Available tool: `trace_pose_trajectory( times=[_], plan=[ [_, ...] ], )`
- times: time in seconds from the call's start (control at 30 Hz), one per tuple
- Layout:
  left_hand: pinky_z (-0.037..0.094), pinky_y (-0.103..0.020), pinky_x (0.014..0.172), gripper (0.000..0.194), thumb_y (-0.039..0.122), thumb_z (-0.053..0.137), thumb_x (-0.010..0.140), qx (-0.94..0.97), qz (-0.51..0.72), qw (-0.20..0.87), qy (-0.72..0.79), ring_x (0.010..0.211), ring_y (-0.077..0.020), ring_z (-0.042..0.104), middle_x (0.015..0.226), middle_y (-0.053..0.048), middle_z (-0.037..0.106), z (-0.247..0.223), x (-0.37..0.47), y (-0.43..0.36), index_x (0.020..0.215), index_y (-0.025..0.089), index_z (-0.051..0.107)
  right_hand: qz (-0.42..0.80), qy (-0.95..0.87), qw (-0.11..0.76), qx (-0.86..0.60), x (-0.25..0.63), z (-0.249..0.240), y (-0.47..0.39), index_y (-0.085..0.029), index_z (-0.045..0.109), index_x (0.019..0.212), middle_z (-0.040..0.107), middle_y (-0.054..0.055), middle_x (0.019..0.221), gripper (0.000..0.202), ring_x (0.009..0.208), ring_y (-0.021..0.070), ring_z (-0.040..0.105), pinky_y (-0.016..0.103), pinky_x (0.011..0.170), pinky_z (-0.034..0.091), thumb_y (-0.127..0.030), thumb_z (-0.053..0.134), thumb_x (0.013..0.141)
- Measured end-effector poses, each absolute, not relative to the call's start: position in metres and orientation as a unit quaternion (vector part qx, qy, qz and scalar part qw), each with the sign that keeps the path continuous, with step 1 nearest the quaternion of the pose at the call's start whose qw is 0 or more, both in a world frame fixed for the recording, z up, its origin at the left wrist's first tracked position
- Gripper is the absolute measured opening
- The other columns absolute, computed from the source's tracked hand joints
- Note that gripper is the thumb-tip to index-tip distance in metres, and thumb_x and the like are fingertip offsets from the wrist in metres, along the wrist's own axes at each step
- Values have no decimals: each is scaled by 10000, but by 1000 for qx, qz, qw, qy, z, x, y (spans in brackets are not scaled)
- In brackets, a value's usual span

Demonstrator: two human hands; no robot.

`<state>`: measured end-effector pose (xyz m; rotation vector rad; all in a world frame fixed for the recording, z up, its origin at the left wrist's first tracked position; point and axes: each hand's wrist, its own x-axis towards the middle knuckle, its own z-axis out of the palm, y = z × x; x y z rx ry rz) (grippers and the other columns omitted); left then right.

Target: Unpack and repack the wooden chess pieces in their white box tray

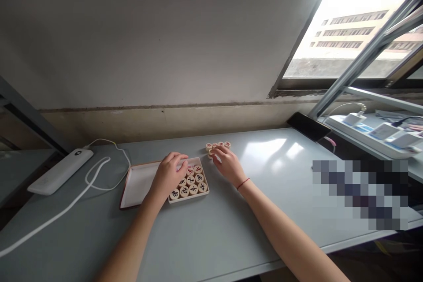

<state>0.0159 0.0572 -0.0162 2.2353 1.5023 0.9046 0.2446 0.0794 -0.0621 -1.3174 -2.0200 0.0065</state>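
A shallow white box point(190, 200) of Chinese chess pieces point(191, 180) lies on the desk, with red and black characters showing on the discs. My left hand point(168, 175) is over the box's left side, thumb apart from the fingers and no piece visible in it; it hides part of the box. To the right, my right hand point(228, 163) has its fingertips closed around a chess piece point(210, 153) at desk level. Just behind those fingertips is a row of red-marked chess pieces point(221, 144). An open lid point(140, 183) with a white inside lies left of the box.
A white power bank point(61, 171) with a white cable point(66, 208) is on the left of the grey desk point(211, 242). A dark phone point(309, 126) leans at the back right, near a power strip point(366, 130) with several plugs. A blurred-out patch covers the right side.
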Motion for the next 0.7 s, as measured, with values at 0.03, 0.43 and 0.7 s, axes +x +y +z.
trace_pose_trajectory(
  times=[0.03,0.43,0.7],
  plan=[
    [492,-327,860,218,267,459,879,777,316,150,524,936,-203,623,1006,-51,629,-16,16,57,979,213,646,7,-788,348,-509,244,-63,79,-205,641,918,641,85,1005,226,951,217,599,335,814,498,-113,441,868],
    [495,-339,869,214,272,473,870,774,334,135,521,910,-203,632,996,-49,641,-19,11,61,964,208,654,27,-741,304,-599,237,-66,77,-195,548,967,636,78,950,176,858,221,585,304,741,452,-153,495,805],
    [478,-320,863,238,292,463,872,771,315,146,534,916,-199,626,1016,-50,644,-18,8,63,985,202,652,47,-734,307,-604,236,-69,81,-200,539,949,641,66,912,125,853,218,579,309,761,443,-190,493,833]
  ],
)
